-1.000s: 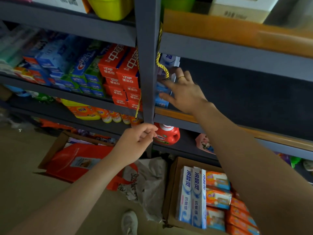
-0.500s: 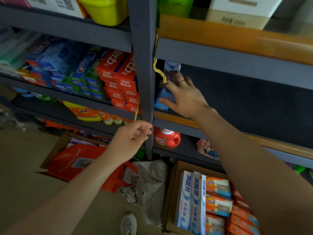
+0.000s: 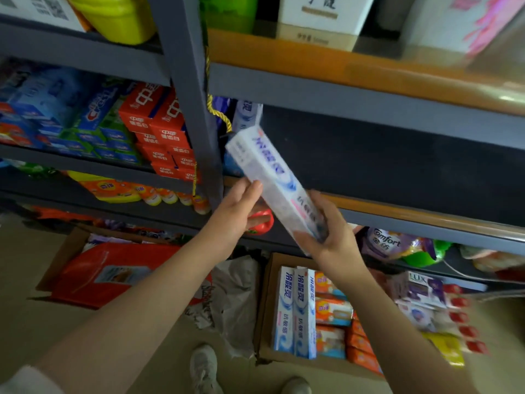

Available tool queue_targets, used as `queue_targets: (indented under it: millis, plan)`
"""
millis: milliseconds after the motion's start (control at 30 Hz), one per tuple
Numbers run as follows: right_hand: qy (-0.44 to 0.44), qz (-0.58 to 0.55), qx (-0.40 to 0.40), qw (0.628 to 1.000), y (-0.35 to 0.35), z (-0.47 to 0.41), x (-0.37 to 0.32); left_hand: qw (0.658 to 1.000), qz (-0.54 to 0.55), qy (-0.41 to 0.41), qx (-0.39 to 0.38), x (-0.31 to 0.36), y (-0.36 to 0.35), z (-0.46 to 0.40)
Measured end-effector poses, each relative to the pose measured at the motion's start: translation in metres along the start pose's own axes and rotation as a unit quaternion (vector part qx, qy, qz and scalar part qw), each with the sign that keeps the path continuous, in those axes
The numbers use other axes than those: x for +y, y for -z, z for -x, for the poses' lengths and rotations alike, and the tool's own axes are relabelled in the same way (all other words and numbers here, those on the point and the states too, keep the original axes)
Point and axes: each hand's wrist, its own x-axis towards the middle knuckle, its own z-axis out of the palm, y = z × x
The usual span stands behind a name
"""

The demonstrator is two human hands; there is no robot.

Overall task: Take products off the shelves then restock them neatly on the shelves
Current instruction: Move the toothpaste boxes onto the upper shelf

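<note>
A long white and blue toothpaste box [image 3: 271, 172] is out in front of the dark shelf [image 3: 383, 166], tilted with its far end up and left. My right hand [image 3: 324, 231] grips its near end. My left hand [image 3: 241, 211] touches the box's left side with fingers nearly straight. More white and blue boxes [image 3: 245, 115] stand at the shelf's left end, beside the grey upright post [image 3: 193, 109].
Red and blue toothpaste boxes [image 3: 159, 129] fill the left bay. On the floor sits a cardboard carton [image 3: 264, 308] with matching toothpaste and orange packs, beside a red bag [image 3: 93, 274] and crumpled plastic. Detergent bottles line the lower shelf. My shoes show at the bottom.
My right hand has pulled a toothpaste box off the shelf toward me. My left hand has risen from beside the post and now touches the box.
</note>
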Motion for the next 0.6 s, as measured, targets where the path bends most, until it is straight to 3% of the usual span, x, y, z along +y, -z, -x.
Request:
queue_targets:
  millis: [200,333,500,600]
  plan:
    - [-0.043,0.083,-0.012,0.996,0.005,0.044,0.019,0.999,0.032,-0.004,0.043,0.003,-0.020,0.026]
    - [-0.064,0.192,-0.034,0.979,0.005,0.052,0.033,0.998,-0.030,-0.047,-0.042,0.000,-0.017,0.051]
    - [0.001,0.286,0.053,0.957,0.003,0.050,0.040,0.971,-0.112,-0.093,-0.191,0.000,-0.009,0.074]
    - [0.008,0.263,0.080,0.961,0.004,0.052,0.039,0.972,-0.111,-0.105,-0.179,0.001,-0.008,0.077]
